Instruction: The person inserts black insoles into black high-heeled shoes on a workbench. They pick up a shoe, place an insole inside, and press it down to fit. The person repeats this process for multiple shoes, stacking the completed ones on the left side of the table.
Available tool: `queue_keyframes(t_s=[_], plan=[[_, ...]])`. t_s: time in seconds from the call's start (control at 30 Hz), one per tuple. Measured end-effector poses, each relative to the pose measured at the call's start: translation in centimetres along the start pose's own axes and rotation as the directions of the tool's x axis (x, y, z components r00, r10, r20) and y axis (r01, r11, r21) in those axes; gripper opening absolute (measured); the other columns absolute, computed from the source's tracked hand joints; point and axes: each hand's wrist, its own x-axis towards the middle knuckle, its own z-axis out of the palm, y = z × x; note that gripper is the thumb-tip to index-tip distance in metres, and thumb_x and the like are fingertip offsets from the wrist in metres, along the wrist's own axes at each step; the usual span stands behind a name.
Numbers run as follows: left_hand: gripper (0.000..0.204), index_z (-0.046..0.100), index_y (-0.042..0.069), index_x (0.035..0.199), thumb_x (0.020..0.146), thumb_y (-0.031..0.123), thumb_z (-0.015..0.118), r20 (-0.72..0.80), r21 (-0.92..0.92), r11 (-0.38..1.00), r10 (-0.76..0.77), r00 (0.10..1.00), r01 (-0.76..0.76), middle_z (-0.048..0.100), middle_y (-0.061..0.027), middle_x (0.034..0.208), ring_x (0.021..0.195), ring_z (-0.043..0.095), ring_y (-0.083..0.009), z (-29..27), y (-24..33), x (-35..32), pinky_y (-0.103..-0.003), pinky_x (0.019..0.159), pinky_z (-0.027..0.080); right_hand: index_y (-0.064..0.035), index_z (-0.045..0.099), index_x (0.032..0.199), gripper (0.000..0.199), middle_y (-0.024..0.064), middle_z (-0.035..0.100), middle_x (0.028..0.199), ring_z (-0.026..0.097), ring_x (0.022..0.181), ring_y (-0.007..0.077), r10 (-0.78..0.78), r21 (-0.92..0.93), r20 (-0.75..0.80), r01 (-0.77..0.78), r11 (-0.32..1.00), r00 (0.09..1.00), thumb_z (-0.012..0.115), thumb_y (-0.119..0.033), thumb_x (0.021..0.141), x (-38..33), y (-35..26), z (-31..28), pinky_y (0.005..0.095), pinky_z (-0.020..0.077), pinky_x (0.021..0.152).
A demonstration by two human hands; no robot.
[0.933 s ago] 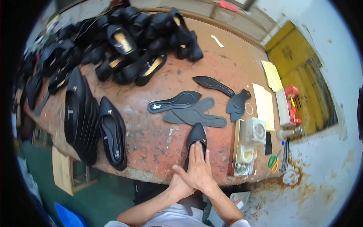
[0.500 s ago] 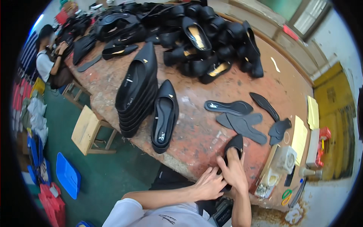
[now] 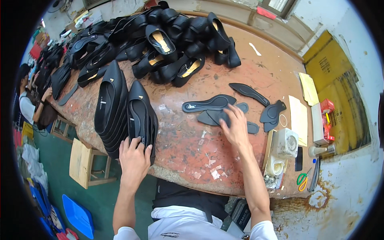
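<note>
My left hand (image 3: 135, 159) has its fingers curled over the heel of a black pointed flat shoe (image 3: 138, 108), which carries a small gold ornament. That shoe rests on another one, right beside a taller leaning stack of black flats (image 3: 107, 106). Farther right, my right hand (image 3: 237, 130) reaches over crossed grey insoles (image 3: 209, 117), thumb and fingers apart; whether it grips one, I cannot make out. A black insole (image 3: 206, 103) with a white print lies just behind them. More dark insoles (image 3: 249, 94) and grey cut pieces (image 3: 273, 114) lie to the right.
A big heap of black shoes (image 3: 180, 44) covers the back of the worktable (image 3: 176, 168). Along the right lie a glue container (image 3: 286, 143), yellow paper (image 3: 298, 120), a phone (image 3: 299, 159) and scissors (image 3: 303, 182). Stools (image 3: 82, 164) and a seated person (image 3: 30, 102) are at left.
The shoe both hands held near the front edge now sits atop the shorter stack on the left, under my left hand. My right hand has moved to the insoles. The view has shifted right.
</note>
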Motion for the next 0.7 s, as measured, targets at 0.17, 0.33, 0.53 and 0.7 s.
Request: queue_keyframes(t_s=[0.17, 0.33, 0.53, 0.7], plan=[[0.037, 0.074, 0.000, 0.123, 0.094, 0.023, 0.077, -0.231, -0.506, 0.807, 0.213, 0.949, -0.304, 0.067, -0.0223, 0.141, 0.137, 0.059, -0.0448, 0.3, 12.3, 5.2, -0.059, 0.115, 0.046, -0.0058, 0.065, 0.145, 0.062, 0.0178, 0.052, 0.165, 0.039, 0.160, 0.0388, -0.139, -0.195, 0.367, 0.222, 0.955, 0.920, 0.075, -0.007, 0.084, 7.8, 1.9, 1.4, 0.0609, 0.0326, 0.129], [0.070, 0.059, 0.007, 0.155, 0.101, 0.051, 0.068, 0.004, -0.403, 0.858, 0.350, 0.937, -0.319, 0.045, -0.0228, 0.168, 0.160, 0.032, -0.0486, 13.1, 22.2, 9.3, -0.071, 0.127, 0.026, -0.0044, 0.073, 0.130, 0.051, 0.0218, 0.063, 0.149, 0.050, 0.150, 0.0390, -0.021, -0.323, 0.676, 0.322, 0.890, 0.736, 0.078, -0.011, 0.080, 12.7, -0.3, -1.5, 0.0634, 0.0347, 0.127], [0.083, 0.044, 0.015, 0.167, 0.102, 0.063, 0.060, 0.291, -0.372, 0.877, 0.422, 0.859, -0.305, 0.034, -0.0199, 0.176, 0.165, 0.021, -0.0488, 14.5, 24.1, 10.9, -0.078, 0.128, 0.010, 0.0011, 0.076, 0.111, 0.032, 0.0203, 0.076, 0.092, 0.076, 0.089, 0.0347, -0.018, -0.113, 0.323, 0.058, 0.992, 0.946, 0.080, -0.026, 0.095, 7.5, -1.4, -5.5, 0.0476, 0.0577, 0.082], [0.075, 0.048, 0.024, 0.168, 0.102, 0.059, 0.061, 0.065, -0.590, 0.775, 0.326, 0.943, -0.227, 0.042, -0.0182, 0.173, 0.161, 0.029, -0.0492, 15.9, 23.5, 11.6, -0.083, 0.124, 0.017, 0.0009, 0.073, 0.114, 0.026, 0.0162, 0.068, 0.093, 0.069, 0.084, 0.0252, 0.225, 0.389, 0.115, -0.252, 0.886, 0.968, 0.074, -0.023, 0.102, 1.2, -7.6, -12.9, 0.0365, 0.0533, 0.078]])
